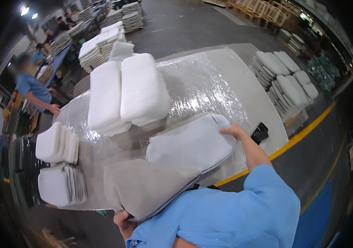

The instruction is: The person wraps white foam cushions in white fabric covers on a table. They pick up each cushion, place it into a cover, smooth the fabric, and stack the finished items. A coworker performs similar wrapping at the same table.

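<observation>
My left hand (122,219) is closed on the lower edge of a grey-beige fabric piece (149,182), which looks like a cushion cover and bulges up in front of my body. To its right, a flat white pad (191,142) with rounded ends lies on the plastic-covered table (213,89). My right hand (233,131) grips the pad's right end, where the white layer forms a flap, with the thumb on top and the other fingers partly hidden. The fabric overlaps the pad's near left corner; whether the two are joined there I cannot tell.
Two tall stacks of thick white pads (143,87) stand mid-table; smaller pad stacks (62,184) sit at the left edge. A black object (260,133) lies near my right forearm. Another person (33,87) stands beyond the left edge. More cushion stacks (284,78) are off the right side.
</observation>
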A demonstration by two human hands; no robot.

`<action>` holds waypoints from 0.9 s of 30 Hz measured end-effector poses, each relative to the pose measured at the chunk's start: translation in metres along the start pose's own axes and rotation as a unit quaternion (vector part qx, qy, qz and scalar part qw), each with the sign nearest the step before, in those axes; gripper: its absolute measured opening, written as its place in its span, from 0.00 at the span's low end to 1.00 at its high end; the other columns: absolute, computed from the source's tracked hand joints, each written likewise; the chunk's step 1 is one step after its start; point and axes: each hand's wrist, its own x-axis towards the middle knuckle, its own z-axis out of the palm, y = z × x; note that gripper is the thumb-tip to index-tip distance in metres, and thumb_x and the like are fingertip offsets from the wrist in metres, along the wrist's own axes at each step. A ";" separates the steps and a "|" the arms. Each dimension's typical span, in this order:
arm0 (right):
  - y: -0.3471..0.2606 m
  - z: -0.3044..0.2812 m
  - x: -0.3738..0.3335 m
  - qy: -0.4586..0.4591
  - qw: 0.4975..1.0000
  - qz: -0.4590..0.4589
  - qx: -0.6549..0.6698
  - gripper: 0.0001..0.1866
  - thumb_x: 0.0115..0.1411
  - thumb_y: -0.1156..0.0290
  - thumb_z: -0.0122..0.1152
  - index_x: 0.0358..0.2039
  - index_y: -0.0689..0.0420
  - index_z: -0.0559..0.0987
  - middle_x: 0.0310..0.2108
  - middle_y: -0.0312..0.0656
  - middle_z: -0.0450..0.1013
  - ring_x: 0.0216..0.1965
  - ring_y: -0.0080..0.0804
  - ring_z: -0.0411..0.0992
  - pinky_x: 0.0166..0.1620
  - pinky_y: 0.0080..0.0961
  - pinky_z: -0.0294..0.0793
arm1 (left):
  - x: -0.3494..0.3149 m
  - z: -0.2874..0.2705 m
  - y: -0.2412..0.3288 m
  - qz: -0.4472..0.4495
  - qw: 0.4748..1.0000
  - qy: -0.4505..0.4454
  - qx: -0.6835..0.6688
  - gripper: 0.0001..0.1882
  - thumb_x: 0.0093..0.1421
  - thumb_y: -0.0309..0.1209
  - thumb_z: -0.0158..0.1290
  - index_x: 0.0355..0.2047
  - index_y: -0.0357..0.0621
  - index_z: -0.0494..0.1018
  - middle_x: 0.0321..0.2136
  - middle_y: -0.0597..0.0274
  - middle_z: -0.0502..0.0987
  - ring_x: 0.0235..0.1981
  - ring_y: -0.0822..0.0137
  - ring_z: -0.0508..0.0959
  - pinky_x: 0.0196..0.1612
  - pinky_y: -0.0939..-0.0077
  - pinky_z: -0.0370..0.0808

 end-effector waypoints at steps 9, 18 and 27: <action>-0.009 0.003 -0.020 -0.030 0.997 -0.057 -0.043 0.31 0.53 0.62 0.80 0.56 0.61 0.82 0.50 0.46 0.83 0.48 0.39 0.82 0.53 0.38 0.81 | 0.000 0.034 -0.017 0.054 0.997 0.048 -0.030 0.46 0.42 0.22 0.63 0.66 0.33 0.68 0.55 0.48 0.80 0.56 0.48 0.80 0.63 0.53 0.75; -0.026 0.018 -0.034 -0.098 0.990 -0.102 -0.027 0.34 0.58 0.61 0.77 0.62 0.59 0.76 0.54 0.47 0.80 0.51 0.41 0.80 0.56 0.41 0.80 | 0.004 0.038 -0.016 0.082 0.991 0.108 0.014 0.47 0.41 0.25 0.65 0.66 0.34 0.68 0.54 0.48 0.80 0.55 0.47 0.81 0.61 0.52 0.78; 0.003 0.006 -0.002 -0.191 0.966 0.089 0.148 0.34 0.63 0.55 0.73 0.64 0.58 0.75 0.58 0.47 0.79 0.55 0.43 0.80 0.60 0.47 0.80 | 0.011 0.028 -0.014 0.058 0.995 0.080 0.007 0.43 0.44 0.26 0.66 0.64 0.32 0.70 0.53 0.48 0.81 0.54 0.49 0.81 0.59 0.54 0.79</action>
